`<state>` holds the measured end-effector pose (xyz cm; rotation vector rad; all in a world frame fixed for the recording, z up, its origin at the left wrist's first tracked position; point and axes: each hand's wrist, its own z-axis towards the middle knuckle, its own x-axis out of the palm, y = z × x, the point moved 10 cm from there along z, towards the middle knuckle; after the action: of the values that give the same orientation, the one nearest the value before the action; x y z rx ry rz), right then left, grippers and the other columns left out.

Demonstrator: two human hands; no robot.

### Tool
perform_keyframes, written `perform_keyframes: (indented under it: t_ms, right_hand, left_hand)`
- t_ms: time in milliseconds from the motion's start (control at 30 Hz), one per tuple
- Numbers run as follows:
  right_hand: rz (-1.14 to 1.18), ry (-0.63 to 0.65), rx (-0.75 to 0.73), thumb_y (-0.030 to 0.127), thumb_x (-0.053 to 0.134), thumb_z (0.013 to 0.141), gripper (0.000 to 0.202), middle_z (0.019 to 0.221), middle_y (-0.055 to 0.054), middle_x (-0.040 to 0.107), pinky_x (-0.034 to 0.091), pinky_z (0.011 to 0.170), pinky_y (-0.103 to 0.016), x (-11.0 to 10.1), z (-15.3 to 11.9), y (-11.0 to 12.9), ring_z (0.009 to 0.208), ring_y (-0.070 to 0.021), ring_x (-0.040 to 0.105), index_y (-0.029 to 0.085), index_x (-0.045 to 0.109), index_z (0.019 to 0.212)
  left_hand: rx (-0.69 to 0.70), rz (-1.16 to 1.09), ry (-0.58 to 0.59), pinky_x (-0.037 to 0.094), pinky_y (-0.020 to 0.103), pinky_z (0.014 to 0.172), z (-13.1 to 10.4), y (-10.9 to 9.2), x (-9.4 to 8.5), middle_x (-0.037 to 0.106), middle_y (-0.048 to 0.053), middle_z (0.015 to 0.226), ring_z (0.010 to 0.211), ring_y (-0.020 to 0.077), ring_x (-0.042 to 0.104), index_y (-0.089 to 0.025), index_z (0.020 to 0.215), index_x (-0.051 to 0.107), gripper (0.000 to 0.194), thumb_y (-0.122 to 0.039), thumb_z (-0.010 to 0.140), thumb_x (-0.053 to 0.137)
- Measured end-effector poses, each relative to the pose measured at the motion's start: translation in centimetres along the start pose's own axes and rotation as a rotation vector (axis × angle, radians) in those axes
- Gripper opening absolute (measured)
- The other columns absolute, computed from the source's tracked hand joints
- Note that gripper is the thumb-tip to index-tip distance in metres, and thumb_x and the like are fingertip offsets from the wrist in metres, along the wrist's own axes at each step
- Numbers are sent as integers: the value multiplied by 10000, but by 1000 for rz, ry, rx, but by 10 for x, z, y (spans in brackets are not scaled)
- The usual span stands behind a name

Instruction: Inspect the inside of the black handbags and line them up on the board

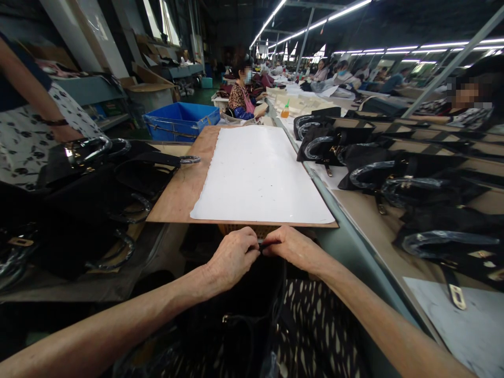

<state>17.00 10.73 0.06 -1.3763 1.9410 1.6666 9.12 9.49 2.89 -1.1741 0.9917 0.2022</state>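
Note:
A black bag [244, 294] rests on the lap, low in the middle of the view. My left hand [235, 256] is closed in a pinch on the bag's upper edge. From the right, my right hand [290, 247] pinches the same dark edge, its fingertips a short gap from the left ones. Just beyond both hands lies a white sheet [260, 176] on a brown board [177, 194]. The bag's inside is too dark to make out.
Black bags with plastic-wrapped handles lie at the left [129, 184] and in rows on the right-hand table [366, 210]. A blue crate [179, 118] stands beyond the board. One person stands at the left; others sit farther back and at the right.

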Motion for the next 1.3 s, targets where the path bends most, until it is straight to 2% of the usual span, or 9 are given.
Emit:
perform_keyframes:
  t_ms: [233, 533, 700, 867, 1033, 1167, 1300]
  right_hand:
    - [-89, -53, 36, 318, 550, 672, 156, 622, 50, 589, 289, 554, -234, -6, -5, 6, 593, -118, 469, 234, 680, 686]
    - [-146, -69, -48, 251, 503, 703, 167, 545, 49, 539, 298, 567, -227, -10, -9, 24, 541, -103, 450, 220, 664, 669]
    - [-169, -75, -56, 266, 512, 709, 159, 571, 39, 557, 306, 578, -233, -10, -9, 23, 583, -119, 478, 221, 663, 688]
    - [-192, -49, -13, 281, 513, 713, 172, 669, 20, 606, 323, 610, -243, -8, -9, 16, 680, -147, 518, 231, 668, 771]
    - [-192, 18, -23, 316, 616, 625, 234, 823, 2, 632, 334, 616, -240, -1, -4, 26, 779, -174, 531, 226, 659, 837]
    - [-248, 25, -41, 232, 582, 640, 131, 692, 1, 607, 305, 562, -234, 1, 1, 33, 670, -147, 511, 184, 662, 731]
    - [-273, 4, -68, 227, 540, 675, 118, 573, 30, 532, 270, 543, -231, -2, 1, 35, 607, -122, 463, 196, 654, 667]
  left_hand:
    - [-62, 6, -31, 338, 202, 554, 1, 7, 0, 538, -1, 694, 618, 94, 476, -133, 610, 565, 143, -68, 668, 451]
    - [-133, 4, 0, 285, 210, 515, 2, 13, 1, 515, -19, 570, 549, 90, 435, -145, 607, 562, 131, -82, 635, 451]
    - [-101, -9, -46, 252, 213, 501, 1, 13, -2, 449, -50, 535, 517, 80, 384, -164, 620, 472, 101, -67, 627, 444]
    - [-47, -93, -81, 279, 207, 531, -1, 10, -5, 486, -53, 637, 572, 87, 419, -191, 772, 412, 212, -44, 620, 434]
    - [-53, -202, -46, 312, 205, 553, 2, 8, -3, 510, -46, 644, 606, 95, 456, -191, 801, 437, 259, -21, 607, 418]
    - [-82, -272, 40, 352, 214, 587, -1, 10, -7, 534, -30, 693, 657, 110, 485, -180, 836, 482, 238, -63, 629, 470]
    - [-181, -285, 158, 398, 238, 635, -19, 27, -10, 560, 4, 881, 764, 151, 515, -189, 1029, 462, 527, -236, 550, 676]
